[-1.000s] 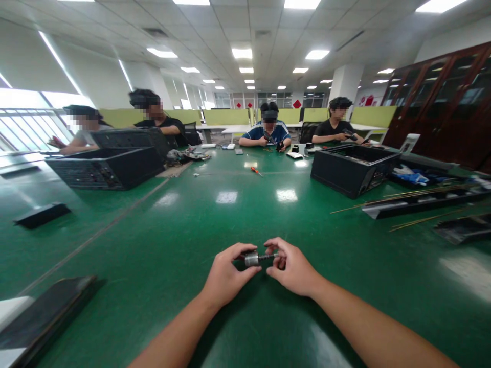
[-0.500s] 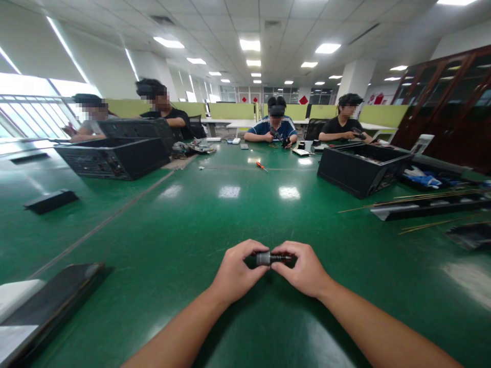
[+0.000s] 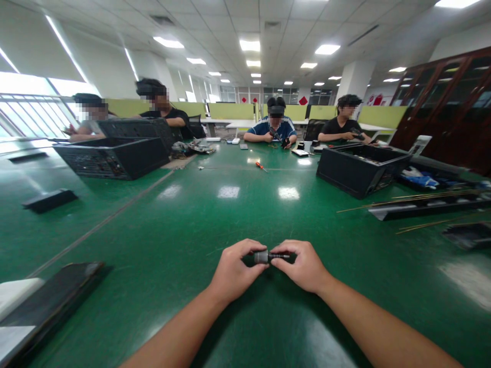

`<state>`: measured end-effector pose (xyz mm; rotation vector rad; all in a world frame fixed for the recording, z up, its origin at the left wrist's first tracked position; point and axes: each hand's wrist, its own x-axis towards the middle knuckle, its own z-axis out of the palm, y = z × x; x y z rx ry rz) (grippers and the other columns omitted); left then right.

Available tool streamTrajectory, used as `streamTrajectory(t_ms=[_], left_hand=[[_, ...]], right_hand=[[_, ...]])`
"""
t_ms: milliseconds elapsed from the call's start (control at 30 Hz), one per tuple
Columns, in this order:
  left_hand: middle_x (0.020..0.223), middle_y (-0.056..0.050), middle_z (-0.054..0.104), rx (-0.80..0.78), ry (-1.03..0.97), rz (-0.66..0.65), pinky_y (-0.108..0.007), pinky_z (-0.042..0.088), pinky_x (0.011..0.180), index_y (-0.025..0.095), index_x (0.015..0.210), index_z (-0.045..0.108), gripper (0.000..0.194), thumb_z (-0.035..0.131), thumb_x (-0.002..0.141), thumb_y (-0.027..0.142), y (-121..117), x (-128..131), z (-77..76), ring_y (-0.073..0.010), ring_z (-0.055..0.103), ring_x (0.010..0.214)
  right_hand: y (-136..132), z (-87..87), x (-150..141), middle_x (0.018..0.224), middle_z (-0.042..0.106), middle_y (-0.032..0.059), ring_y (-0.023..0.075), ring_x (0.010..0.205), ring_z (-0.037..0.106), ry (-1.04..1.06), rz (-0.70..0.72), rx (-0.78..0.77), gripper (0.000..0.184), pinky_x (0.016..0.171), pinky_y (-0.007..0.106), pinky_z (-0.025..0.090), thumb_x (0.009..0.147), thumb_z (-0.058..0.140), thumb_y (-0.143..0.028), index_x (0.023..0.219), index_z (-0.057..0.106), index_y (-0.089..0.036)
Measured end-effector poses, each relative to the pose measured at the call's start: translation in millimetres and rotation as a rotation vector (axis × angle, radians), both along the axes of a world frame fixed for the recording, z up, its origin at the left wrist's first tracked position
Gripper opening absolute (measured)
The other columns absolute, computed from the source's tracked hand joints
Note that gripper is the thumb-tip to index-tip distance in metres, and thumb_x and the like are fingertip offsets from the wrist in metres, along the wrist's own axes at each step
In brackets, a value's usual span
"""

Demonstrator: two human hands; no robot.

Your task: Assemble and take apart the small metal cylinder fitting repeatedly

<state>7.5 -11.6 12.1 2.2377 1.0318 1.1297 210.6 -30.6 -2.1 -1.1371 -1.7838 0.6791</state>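
Just above the green tabletop (image 3: 233,214), both hands are on one small part, a grey cylinder with a dark ribbed shaft (image 3: 262,256) that lies level and points right. Its exact kind is too small to make out. My left hand (image 3: 235,268) is closed on the grey cylinder end, thumb below and fingers above. My right hand (image 3: 303,266) pinches the ribbed shaft near the cylinder between thumb and forefinger. The shaft's thin tip shows inside the curl of the right fingers. Part of the cylinder's left end is hidden by the left hand.
An orange screwdriver (image 3: 260,166) lies farther off. Black computer cases stand at the left (image 3: 115,158) and right (image 3: 360,168). Thin brass-coloured rods (image 3: 387,202) lie by a metal rail at the right. A dark flat panel (image 3: 57,294) is at near left. Several people sit across the table.
The cylinder and shaft have shifted very slightly left, and the view has drifted a little. Both hands keep nearly the same place and grip.
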Motion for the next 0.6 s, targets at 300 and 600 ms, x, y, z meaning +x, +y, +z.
streamTrajectory(t_ms=[300,600], left_hand=[[0.092,-0.004,0.074,0.019,0.007,-0.009,-0.032,0.056,0.082,0.022,0.092,0.071,0.022,0.076,0.071,0.017,-1.8,0.6,3.6,-0.0193,0.07,0.086],[0.093,-0.004,0.075,0.046,0.008,0.0,-0.031,0.057,0.082,0.022,0.094,0.071,0.023,0.076,0.072,0.019,1.2,-2.1,0.3,-0.0193,0.07,0.086]], right_hand=[[-1.5,1.9,1.3,0.081,0.074,0.0044,0.0179,0.074,0.066,-0.018,0.003,-0.013,0.011,0.07,0.028,0.049,0.081,0.069,-0.025,0.087,0.077,-0.02],[-0.9,2.5,3.1,0.08,0.073,0.0049,0.0183,0.073,0.066,-0.029,-0.005,0.019,0.01,0.07,0.028,0.049,0.079,0.07,-0.024,0.086,0.076,-0.02]])
